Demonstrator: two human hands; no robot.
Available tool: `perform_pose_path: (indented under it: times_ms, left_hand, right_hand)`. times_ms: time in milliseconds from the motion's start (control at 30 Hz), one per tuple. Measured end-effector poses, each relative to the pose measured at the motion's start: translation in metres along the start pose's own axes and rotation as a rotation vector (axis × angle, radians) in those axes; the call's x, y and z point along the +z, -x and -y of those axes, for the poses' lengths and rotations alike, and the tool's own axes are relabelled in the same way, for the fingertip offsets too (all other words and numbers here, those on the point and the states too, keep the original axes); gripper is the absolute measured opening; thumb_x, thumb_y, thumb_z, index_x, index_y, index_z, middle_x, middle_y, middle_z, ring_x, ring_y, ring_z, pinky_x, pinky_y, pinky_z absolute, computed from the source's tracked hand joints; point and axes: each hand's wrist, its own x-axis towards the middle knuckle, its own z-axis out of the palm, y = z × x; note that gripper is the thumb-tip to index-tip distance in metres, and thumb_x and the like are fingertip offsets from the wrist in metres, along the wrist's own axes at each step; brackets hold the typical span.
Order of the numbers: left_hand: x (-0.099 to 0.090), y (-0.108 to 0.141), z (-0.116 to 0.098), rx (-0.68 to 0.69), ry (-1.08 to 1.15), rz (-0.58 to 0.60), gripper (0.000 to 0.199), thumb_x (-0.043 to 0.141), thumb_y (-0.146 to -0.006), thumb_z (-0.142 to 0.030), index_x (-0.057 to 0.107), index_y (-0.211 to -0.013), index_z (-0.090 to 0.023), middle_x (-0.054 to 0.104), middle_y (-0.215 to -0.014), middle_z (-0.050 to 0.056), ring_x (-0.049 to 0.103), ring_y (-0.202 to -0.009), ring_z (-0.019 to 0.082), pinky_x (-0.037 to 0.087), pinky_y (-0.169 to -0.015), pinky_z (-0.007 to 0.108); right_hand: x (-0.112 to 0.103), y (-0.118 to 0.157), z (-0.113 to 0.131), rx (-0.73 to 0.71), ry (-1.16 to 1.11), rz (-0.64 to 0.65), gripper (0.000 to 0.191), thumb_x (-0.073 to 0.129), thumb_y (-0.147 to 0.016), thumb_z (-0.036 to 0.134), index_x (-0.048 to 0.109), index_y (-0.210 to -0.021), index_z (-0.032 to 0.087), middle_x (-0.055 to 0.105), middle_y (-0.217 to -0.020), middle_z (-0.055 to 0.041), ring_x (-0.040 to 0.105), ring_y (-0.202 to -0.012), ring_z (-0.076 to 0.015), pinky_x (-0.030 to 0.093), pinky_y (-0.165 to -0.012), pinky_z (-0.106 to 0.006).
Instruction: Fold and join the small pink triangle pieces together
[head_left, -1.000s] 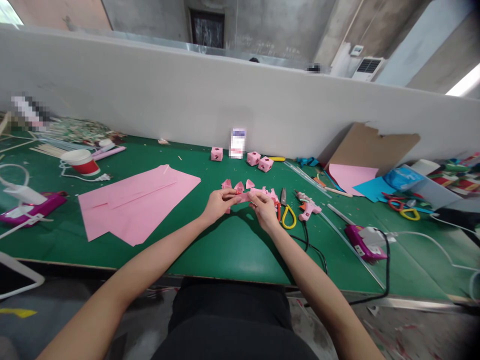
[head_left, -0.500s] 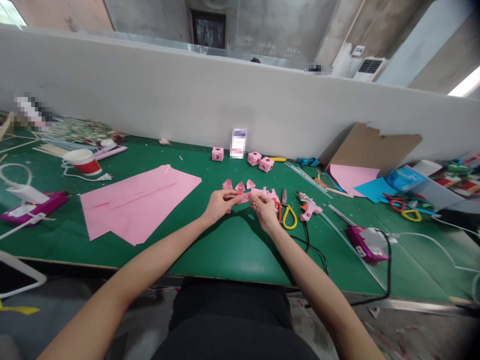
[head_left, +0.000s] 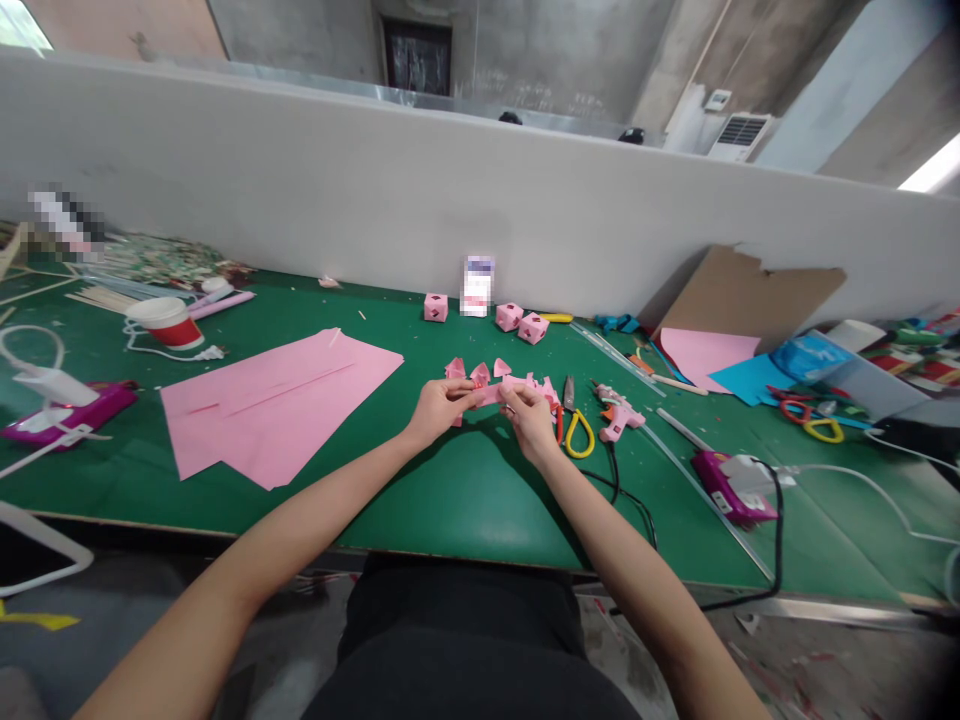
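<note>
While the wrists are held above the near part of the green table (head_left: 450,510), a small pink paper strip (head_left: 491,395) is suspended between the two hands. One end is pinched between the thumb and fingers of the left hand (head_left: 439,410); the other is gripped likewise by the right hand (head_left: 529,418). The fingers are closed on the paper (its folds are too small to be resolved). Just beyond the hands, folded pink pieces (head_left: 501,369) are arranged on the tabletop, and pink paper scraps (head_left: 546,388) are heaped behind the right hand.

To the right of the scraps, yellow-handled scissors (head_left: 578,435) are laid with the blades pointed away, and a pink glue gun (head_left: 619,418) is placed beside them. Farther back, three pink paper cubes (head_left: 436,307) are set near the pale partition (head_left: 337,200), two close together and one apart. On the left, large pink sheets (head_left: 300,400) are spread flat, and a red-and-white cup (head_left: 171,325) is placed beyond them. On the far right, brown cardboard (head_left: 750,300) is leaned against the partition.
</note>
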Motion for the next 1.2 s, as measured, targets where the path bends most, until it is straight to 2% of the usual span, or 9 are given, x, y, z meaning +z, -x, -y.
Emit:
perform_pose_path:
  times_ms: [300,633,833,933,1033,1133,1200]
  left_hand:
    - [0.000,0.000,0.001,-0.008,-0.019,-0.008,0.044,0.079,-0.065,-0.041,0.073,-0.094,-0.008,0.075,-0.091,0.014,0.072,-0.080,0.026,0.058,-0.077,0.039]
    - [-0.002,-0.001,0.003,0.006,-0.070,0.043,0.041,0.078,-0.066,-0.040,0.071,-0.094,-0.010,0.075,-0.091,0.013,0.071,-0.085,0.026,0.058,-0.080,0.038]
    - [-0.002,0.001,0.001,0.110,-0.099,-0.037,0.035,0.074,-0.072,-0.038,0.067,-0.094,-0.013,0.074,-0.091,0.010,0.071,-0.084,0.023,0.057,-0.077,0.034]
    - [-0.003,0.000,-0.001,0.156,-0.098,-0.078,0.035,0.073,-0.073,-0.037,0.063,-0.098,-0.014,0.073,-0.092,0.009,0.070,-0.084,0.021,0.057,-0.075,0.032]
    - [-0.003,0.000,-0.001,0.149,-0.072,-0.074,0.037,0.073,-0.073,-0.037,0.060,-0.099,-0.014,0.072,-0.088,0.008,0.070,-0.078,0.019,0.057,-0.069,0.029]
    - [-0.002,-0.001,-0.001,0.119,-0.043,-0.065,0.040,0.073,-0.072,-0.038,0.058,-0.100,-0.014,0.071,-0.084,0.007,0.069,-0.072,0.018,0.057,-0.067,0.028]
    - [-0.002,-0.001,-0.001,0.099,-0.017,-0.060,0.042,0.074,-0.070,-0.038,0.057,-0.100,-0.014,0.071,-0.083,0.007,0.069,-0.070,0.018,0.057,-0.067,0.029]
  right_hand:
    - [-0.003,-0.002,-0.005,-0.099,0.108,0.021,0.031,0.077,-0.065,0.048,0.067,-0.071,0.020,0.061,-0.066,0.0021,0.052,-0.058,-0.0121,0.044,-0.058,-0.027]
    - [-0.002,0.002,0.001,-0.199,0.229,0.046,0.029,0.072,-0.071,0.048,0.066,-0.071,0.019,0.062,-0.066,0.0007,0.052,-0.060,-0.0132,0.044,-0.060,-0.027]
    - [-0.001,0.003,0.002,-0.194,0.248,0.050,0.029,0.072,-0.070,0.049,0.067,-0.073,0.021,0.062,-0.068,0.0003,0.053,-0.061,-0.0141,0.044,-0.060,-0.028]
    - [0.000,0.006,0.003,-0.222,0.296,0.060,0.031,0.074,-0.069,0.047,0.068,-0.088,0.023,0.062,-0.069,0.0005,0.055,-0.064,-0.0157,0.045,-0.061,-0.028]
    - [0.002,0.009,0.005,-0.306,0.375,0.085,0.035,0.070,-0.074,0.044,0.068,-0.103,0.025,0.066,-0.079,-0.0016,0.056,-0.069,-0.0169,0.046,-0.064,-0.029]
    - [0.002,0.013,0.007,-0.354,0.466,0.130,0.028,0.064,-0.080,0.042,0.071,-0.103,0.027,0.069,-0.100,-0.0043,0.057,-0.074,-0.0181,0.045,-0.065,-0.030]
    - [0.002,0.014,0.008,-0.371,0.505,0.148,0.027,0.061,-0.082,0.040,0.071,-0.104,0.028,0.069,-0.105,-0.0041,0.058,-0.077,-0.0192,0.045,-0.066,-0.031]
